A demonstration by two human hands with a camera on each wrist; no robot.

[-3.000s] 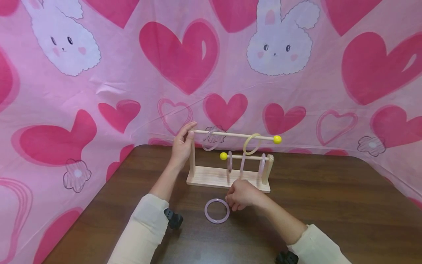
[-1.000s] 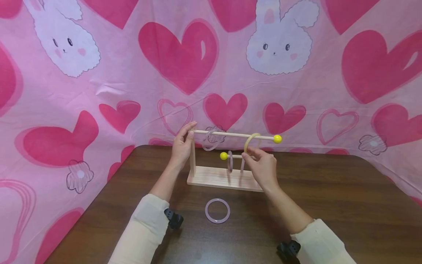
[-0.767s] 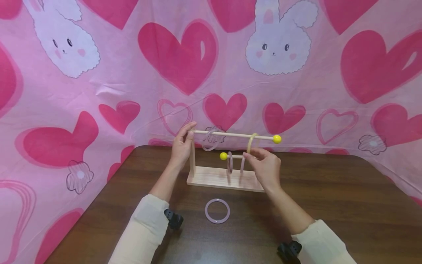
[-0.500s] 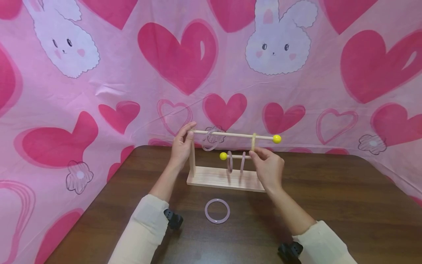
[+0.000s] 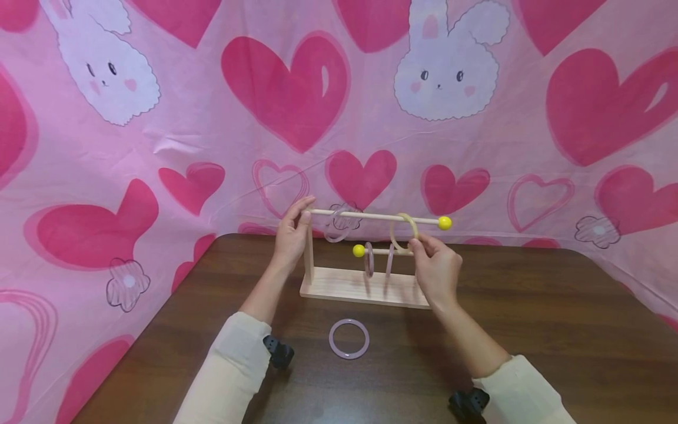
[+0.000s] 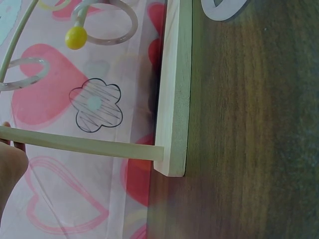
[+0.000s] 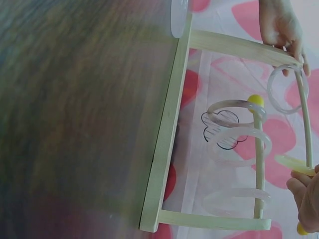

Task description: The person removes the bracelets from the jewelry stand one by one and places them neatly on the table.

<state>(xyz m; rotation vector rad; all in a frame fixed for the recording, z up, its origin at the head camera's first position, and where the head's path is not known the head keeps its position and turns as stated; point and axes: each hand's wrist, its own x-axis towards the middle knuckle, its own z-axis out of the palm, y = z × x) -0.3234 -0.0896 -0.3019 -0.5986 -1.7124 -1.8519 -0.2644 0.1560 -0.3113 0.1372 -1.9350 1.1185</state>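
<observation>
In the head view a wooden bangle stand [image 5: 360,287] has two rods tipped with yellow balls. My left hand [image 5: 290,238] grips the top of its left post, thumb in front. With thumb and fingertips my right hand [image 5: 439,268] pinches the lower right edge of a yellow bangle [image 5: 392,234], which hangs round the upper rod near the ball end. A clear pale bangle [image 5: 335,239] hangs farther left on that rod. The lower rod carries a brownish bangle [image 7: 219,107], a pale bangle [image 7: 239,163] and another pale bangle [image 7: 234,191], the last hidden behind my right hand in the head view.
A lilac bangle [image 5: 332,339] lies flat on the dark wooden table [image 5: 529,330], in front of the stand. Behind the table hangs a pink cloth [image 5: 201,118] printed with hearts and rabbits.
From low beside the lilac bangle, my right hand has risen to the yellow bangle, pinched it and swivelled it on the rod, moving slightly right. My left hand has stayed put.
</observation>
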